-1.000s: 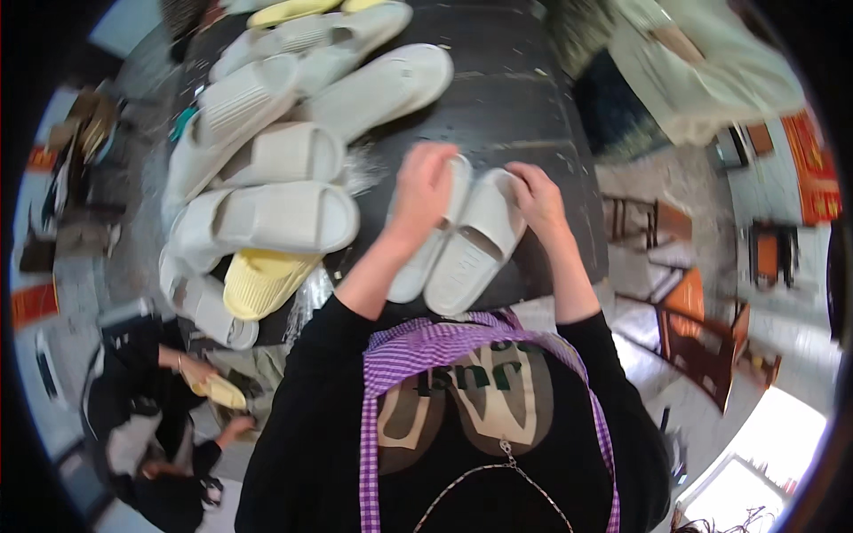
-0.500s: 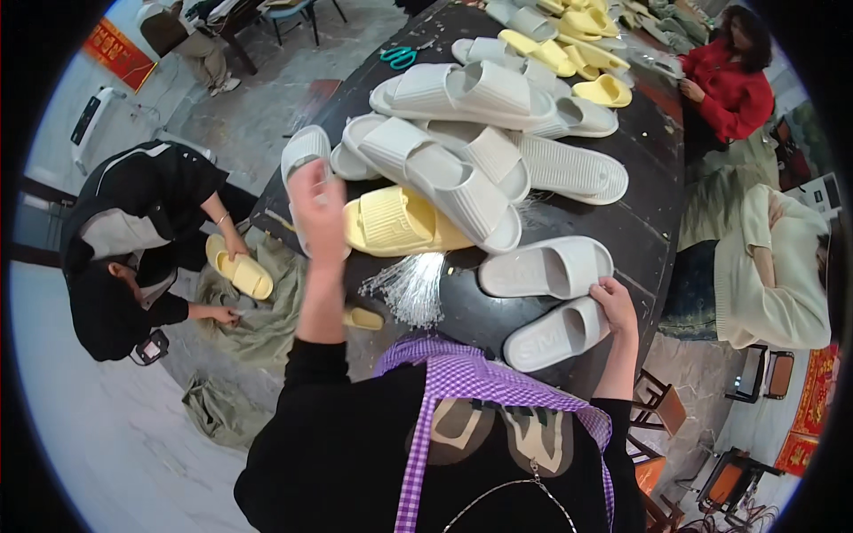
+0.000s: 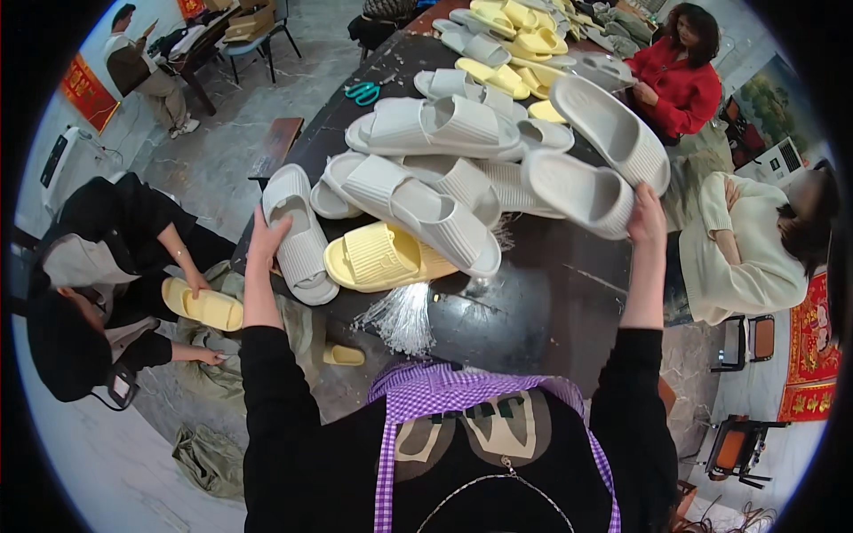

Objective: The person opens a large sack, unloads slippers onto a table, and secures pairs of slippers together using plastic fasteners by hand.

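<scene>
Paired grey slippers (image 3: 576,185) are now hanging above the table (image 3: 551,306) at right, the right hand (image 3: 649,215) pinching both ends. The left hand (image 3: 267,238), thumb spread, is touching another grey slipper (image 3: 308,258), grip unclear, so work is extending beyond one pair.

Counted two grey slippers (image 3: 569,178) in the right fingers (image 3: 642,204), one grey slipper (image 3: 306,238) at the left fingers (image 3: 281,229), at least six piled grey slippers (image 3: 391,129), one yellow slipper (image 3: 364,258) nearby, one bundle of silvery strips (image 3: 402,318), one pair of teal scissors (image 3: 362,92) and four other people (image 3: 684,89), one with another yellow slipper (image 3: 218,309). Could not tally the far heap (image 3: 538,42).
</scene>
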Tool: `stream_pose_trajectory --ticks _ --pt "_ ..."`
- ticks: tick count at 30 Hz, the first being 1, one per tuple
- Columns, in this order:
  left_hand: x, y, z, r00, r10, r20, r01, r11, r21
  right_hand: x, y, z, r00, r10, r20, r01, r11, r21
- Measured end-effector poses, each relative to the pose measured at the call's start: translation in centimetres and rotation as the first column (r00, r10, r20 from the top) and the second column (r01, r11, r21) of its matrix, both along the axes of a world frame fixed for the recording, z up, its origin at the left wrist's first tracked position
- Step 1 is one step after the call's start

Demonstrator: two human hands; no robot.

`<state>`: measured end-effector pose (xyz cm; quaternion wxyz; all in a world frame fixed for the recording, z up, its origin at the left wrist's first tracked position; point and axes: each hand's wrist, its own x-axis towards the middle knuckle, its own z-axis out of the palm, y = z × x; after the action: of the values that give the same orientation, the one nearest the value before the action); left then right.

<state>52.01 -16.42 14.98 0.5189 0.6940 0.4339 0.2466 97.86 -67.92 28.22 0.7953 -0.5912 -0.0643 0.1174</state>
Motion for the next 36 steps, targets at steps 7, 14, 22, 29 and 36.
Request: stream_pose_trajectory --ticks 7,14,22,29,36 --pt "4.8 -0.5 -1.1 0.994 0.027 0.110 -0.011 0.990 -0.139 0.7 5.4 -10.1 0.969 0.032 -0.245 -0.010 0.996 0.090" --pt "10.2 0.5 -2.0 1.000 -0.018 0.011 0.019 0.999 -0.050 -3.0 4.5 -11.2 0.980 0.004 -0.200 0.025 0.989 0.143" --pt "14.1 1.6 -3.6 0.994 -0.081 0.077 0.086 0.995 -0.054 -10.8 -2.4 -13.3 0.971 -0.138 -0.195 0.164 0.979 0.122" --pt "17.8 0.5 -3.8 0.976 -0.172 0.133 0.171 0.985 0.023 -16.1 -2.8 -14.1 0.868 -0.328 -0.373 0.384 0.920 0.084" --pt "21.1 -0.7 -4.4 0.960 -0.210 0.183 0.199 0.977 0.077 -14.8 -1.7 -15.7 0.861 -0.287 -0.420 0.354 0.931 0.089"
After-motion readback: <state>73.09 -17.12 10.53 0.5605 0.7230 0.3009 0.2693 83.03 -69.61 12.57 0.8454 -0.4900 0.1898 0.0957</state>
